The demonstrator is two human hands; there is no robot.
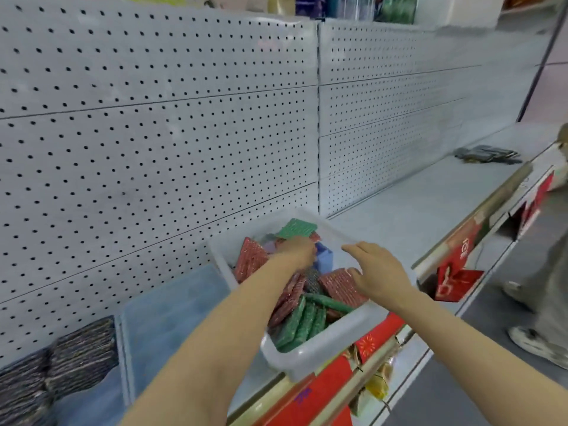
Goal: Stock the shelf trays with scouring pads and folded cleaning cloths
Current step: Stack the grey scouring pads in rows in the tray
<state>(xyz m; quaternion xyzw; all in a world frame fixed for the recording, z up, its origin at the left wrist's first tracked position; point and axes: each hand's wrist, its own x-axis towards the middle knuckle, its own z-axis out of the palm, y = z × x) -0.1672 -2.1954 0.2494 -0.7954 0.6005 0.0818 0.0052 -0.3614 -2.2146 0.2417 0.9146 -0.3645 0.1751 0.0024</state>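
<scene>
Nearest, two bare forearms reach forward over the shelf's front rail (332,392), which carries red price strips and runs diagonally from bottom centre up to the right. The white tray (319,348) sits at the shelf's front edge, its near corner just over the rail. It holds a loose jumble of pads (299,325): green ones standing on edge near the front, red ones leaning at the left and right, one green pad (296,229) propped at the far corner, and a blue piece (324,256) in the middle.

The left hand (296,249) is down inside the tray among the pads; its fingers are blurred and buried, so I cannot tell whether it grips anything. The right hand (379,270) hovers over the tray's right rim, fingers loosely spread, thumb by a red pad (341,285), holding nothing visible.

Left of the tray, touching it, lies a pale blue tray (172,305) with its floor bare. Further left, dark folded cloths (61,364) are stacked against the pegboard (153,133).

Right of the white tray the shelf (415,204) runs bare back to a dark flat bundle (488,155) far off. Beyond the rail, in the aisle, another person's legs and shoe (538,339) stand.
</scene>
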